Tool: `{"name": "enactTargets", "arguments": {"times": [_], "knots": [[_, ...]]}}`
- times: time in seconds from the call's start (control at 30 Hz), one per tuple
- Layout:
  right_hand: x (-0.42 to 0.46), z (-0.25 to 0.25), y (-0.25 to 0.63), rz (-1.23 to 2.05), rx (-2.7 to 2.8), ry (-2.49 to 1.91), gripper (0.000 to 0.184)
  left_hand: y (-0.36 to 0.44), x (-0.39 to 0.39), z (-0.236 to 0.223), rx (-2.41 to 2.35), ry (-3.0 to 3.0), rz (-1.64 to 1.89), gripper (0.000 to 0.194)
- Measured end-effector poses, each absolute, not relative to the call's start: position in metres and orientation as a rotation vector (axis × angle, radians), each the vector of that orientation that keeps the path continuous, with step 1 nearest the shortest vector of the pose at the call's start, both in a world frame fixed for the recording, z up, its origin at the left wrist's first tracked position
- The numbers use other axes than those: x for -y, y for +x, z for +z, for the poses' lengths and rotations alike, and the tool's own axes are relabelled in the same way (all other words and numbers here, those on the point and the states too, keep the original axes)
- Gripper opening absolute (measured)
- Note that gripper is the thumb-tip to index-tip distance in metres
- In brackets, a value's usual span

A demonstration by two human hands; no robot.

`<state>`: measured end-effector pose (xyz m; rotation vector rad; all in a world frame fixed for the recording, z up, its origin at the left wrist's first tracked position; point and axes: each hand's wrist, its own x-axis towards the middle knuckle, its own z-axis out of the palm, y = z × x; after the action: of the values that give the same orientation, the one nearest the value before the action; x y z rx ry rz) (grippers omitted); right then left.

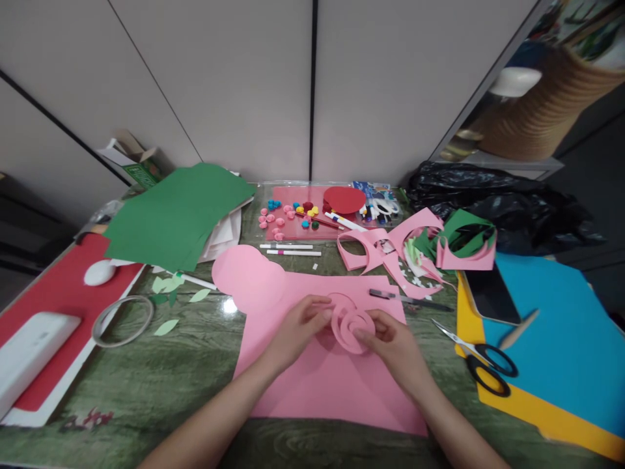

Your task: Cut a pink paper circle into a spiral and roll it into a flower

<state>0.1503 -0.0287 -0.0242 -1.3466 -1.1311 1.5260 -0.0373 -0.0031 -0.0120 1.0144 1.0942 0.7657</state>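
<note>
A pink paper spiral (352, 326) hangs between my two hands, its coils partly spread apart. My left hand (308, 320) pinches the outer strip at the spiral's left side. On the right, my right hand (387, 335) grips the inner coils between thumb and fingers. Beneath both hands lies a large pink paper sheet (322, 391). Pink paper circles (249, 277) overlap its upper left corner. A craft knife (410, 299) rests across the sheet's upper right edge.
Scissors (481, 361) and a phone (491, 293) lie at right on blue paper (561, 326). Pink paper offcuts (398, 251) sit behind the knife. Farther back, a clear tray (263, 231) holds small coloured pieces. Left are green paper (176, 215), a tape roll (122, 320) and paper leaves (166, 327).
</note>
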Motion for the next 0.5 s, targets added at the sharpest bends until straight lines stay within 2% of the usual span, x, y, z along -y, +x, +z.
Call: {"name": "enactTargets", "arguments": {"times": [0.13, 0.33, 0.5], "knots": [[0.031, -0.022, 0.147, 1.448, 1.245, -1.405, 0.033, -0.036, 0.004, -0.017, -1.116, 1.015, 0.696, 0.040], [0.030, -0.022, 0.153, 1.189, 1.341, -1.461, 0.029, -0.042, -0.004, -0.023, -1.200, 1.065, 0.749, 0.041], [0.028, -0.025, 0.160, 1.054, 1.378, -1.477, 0.025, -0.050, 0.006, 0.002, -1.423, 1.575, 0.759, 0.036]]}}
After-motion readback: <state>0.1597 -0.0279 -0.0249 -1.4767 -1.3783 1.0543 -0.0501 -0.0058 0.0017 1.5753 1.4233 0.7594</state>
